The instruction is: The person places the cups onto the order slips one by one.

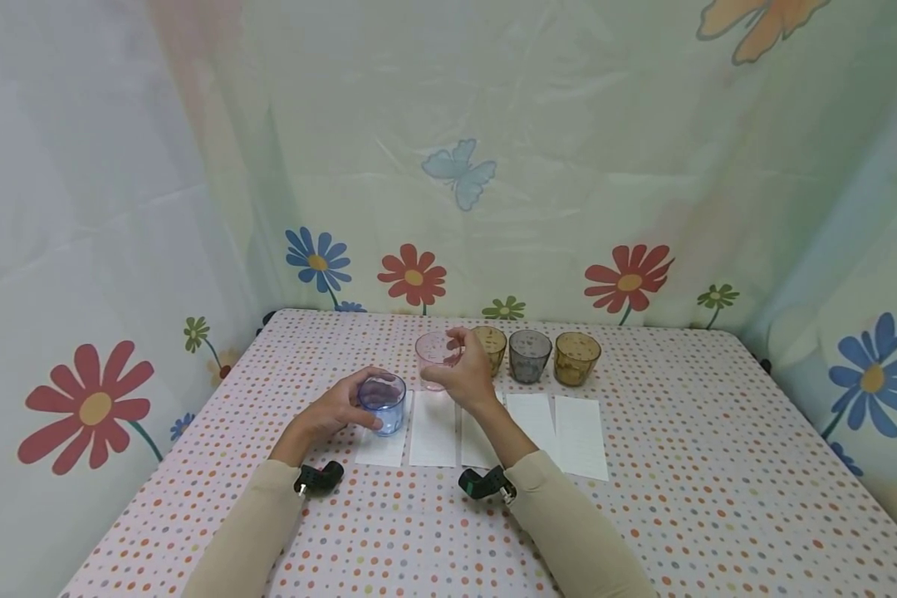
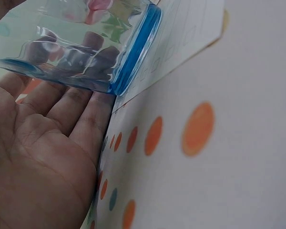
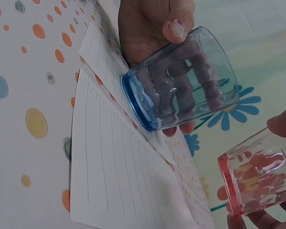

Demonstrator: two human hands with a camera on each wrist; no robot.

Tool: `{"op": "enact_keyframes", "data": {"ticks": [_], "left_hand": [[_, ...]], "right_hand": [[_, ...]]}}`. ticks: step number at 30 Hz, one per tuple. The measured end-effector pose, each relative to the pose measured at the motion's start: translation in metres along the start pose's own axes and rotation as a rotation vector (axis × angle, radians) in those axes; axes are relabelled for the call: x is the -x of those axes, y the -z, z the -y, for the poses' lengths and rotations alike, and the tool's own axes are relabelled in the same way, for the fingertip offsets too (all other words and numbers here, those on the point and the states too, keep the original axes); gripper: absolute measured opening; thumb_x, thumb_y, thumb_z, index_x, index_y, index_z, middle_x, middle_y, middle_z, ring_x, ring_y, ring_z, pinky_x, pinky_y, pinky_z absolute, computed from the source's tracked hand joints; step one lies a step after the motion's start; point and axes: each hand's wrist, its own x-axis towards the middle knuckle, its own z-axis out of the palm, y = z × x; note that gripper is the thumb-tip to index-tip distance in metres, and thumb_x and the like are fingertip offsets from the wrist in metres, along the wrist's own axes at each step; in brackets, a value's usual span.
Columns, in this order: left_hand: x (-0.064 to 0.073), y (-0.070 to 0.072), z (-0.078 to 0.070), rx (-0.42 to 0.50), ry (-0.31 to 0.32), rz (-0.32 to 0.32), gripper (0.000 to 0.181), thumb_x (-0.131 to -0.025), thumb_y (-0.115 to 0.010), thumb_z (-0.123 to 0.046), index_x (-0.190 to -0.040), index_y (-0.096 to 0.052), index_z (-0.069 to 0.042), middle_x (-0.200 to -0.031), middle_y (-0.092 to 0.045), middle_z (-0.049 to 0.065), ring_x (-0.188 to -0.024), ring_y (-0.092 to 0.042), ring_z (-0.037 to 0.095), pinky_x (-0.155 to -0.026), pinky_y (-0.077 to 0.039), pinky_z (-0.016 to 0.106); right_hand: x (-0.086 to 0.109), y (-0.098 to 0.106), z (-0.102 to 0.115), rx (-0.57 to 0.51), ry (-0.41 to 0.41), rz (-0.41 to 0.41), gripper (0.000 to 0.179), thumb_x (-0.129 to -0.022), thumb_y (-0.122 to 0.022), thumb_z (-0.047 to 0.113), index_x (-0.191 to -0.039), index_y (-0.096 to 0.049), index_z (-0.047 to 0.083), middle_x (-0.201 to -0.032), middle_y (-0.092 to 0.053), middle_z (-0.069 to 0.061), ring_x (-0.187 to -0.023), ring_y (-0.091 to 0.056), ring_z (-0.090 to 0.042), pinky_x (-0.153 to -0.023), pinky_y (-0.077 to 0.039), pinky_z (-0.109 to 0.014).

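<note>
"Landmark, blue cup (image 1: 384, 415): how is it held?"

"The left hand (image 1: 336, 409) grasps it, thumb on the near side, fingers curled round its far side. The cup is upright over the leftmost white sheet (image 1: 374, 454); it appears to rest there, though the contact line is hard to make out."

"And the right hand (image 1: 469, 375)?"

"Its fingers and thumb grasp a pink cup (image 1: 429, 355), beyond and to the right of the blue cup."

"Remaining objects?"

"Farther right of the blue cup stand, in order, an amber cup (image 1: 496, 349) partly behind the right hand, a gray cup (image 1: 530, 357) and a second amber cup (image 1: 577, 361). Four more white sheets (image 1: 581, 440) lie in a row to the right of the blue cup, on the dotted desk (image 1: 688, 465)."
</note>
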Motion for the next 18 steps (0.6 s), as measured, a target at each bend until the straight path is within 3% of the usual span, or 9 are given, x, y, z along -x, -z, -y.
{"op": "enact_keyframes", "data": {"ticks": [12,18], "left_hand": [[0.0018,-0.0005,-0.0011,0.017,-0.026,0.017,0.081,-0.075,-0.079,0.000,-0.147,-0.042,-0.004,-0.142,-0.057,0.021,-0.133,-0.052,0.036,-0.115,-0.039,0.044],[0.0005,0.0005,-0.0004,0.018,-0.037,0.029,0.080,-0.075,-0.078,0.001,-0.147,-0.041,-0.003,-0.142,-0.057,0.022,-0.133,-0.053,0.037,-0.112,-0.042,0.039]], "right_hand": [[0.0029,0.0025,0.0005,0.002,0.007,0.052,0.075,-0.067,-0.086,0.012,-0.133,-0.051,0.007,-0.117,-0.056,-0.013,-0.097,-0.060,-0.031,-0.076,-0.051,-0.033],[0.0038,0.0056,-0.0010,-0.005,0.001,0.105,0.075,-0.069,-0.088,0.012,-0.134,-0.051,0.006,-0.119,-0.057,-0.016,-0.097,-0.060,-0.029,-0.079,-0.053,-0.034]]}}
